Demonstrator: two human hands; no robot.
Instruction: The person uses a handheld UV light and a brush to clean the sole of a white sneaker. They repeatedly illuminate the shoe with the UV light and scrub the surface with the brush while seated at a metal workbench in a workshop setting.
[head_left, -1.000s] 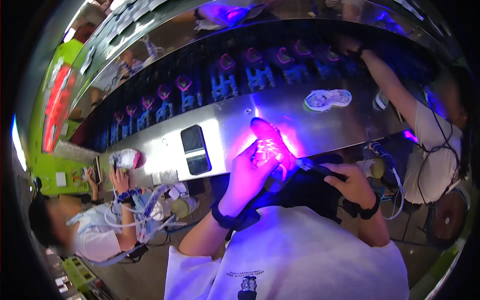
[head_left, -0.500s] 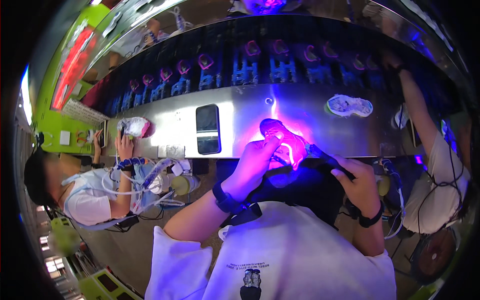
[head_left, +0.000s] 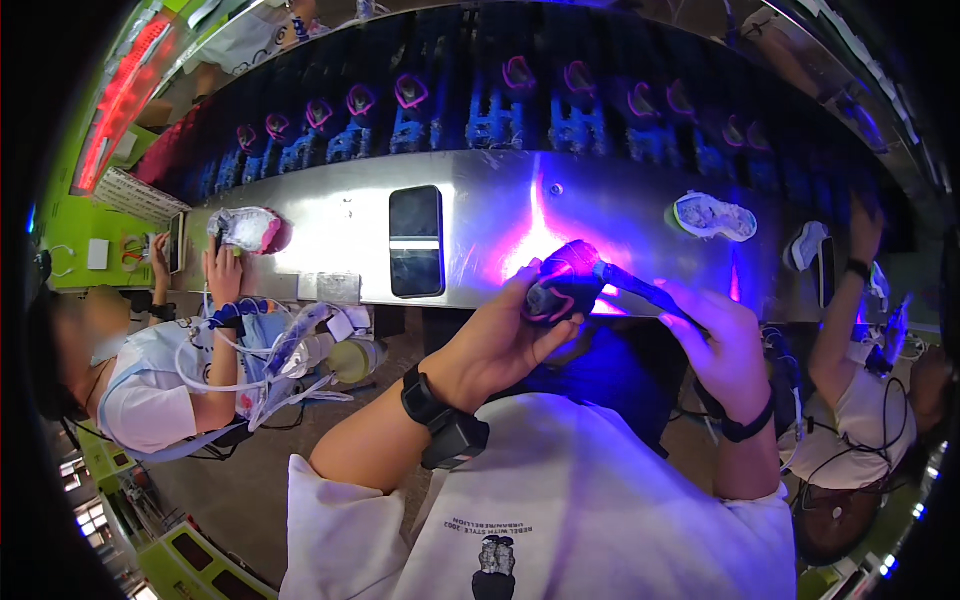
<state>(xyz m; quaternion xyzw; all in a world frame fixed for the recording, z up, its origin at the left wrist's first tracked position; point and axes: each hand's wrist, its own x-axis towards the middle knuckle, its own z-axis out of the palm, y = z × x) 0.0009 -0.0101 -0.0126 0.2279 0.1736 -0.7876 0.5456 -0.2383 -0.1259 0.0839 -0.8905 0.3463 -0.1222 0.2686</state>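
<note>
My left hand (head_left: 480, 345) grips a dark shoe (head_left: 565, 290) just over the near edge of the metal bench. The shoe is tilted, and a glowing pink line runs along its edge. My right hand (head_left: 725, 345) holds a slim dark-handled brush (head_left: 645, 288) between thumb and fingers. The brush's tip meets the right side of the shoe; its bristles are too small to make out. Violet light falls on the shoe and the bench behind it.
A black phone (head_left: 416, 265) lies on the metal bench (head_left: 330, 205). Right of it is a white shoe sole (head_left: 715, 217). Beyond, a dark conveyor (head_left: 450, 60) carries several pink-edged pieces. At left a person's hand (head_left: 222, 272) touches a white-and-pink sole (head_left: 245, 230). Another person's arm (head_left: 850, 300) reaches in at right.
My left hand has turned the shoe, so another side faces up and the pink line shows differently. My right hand has brought the brush higher along the shoe's right side.
</note>
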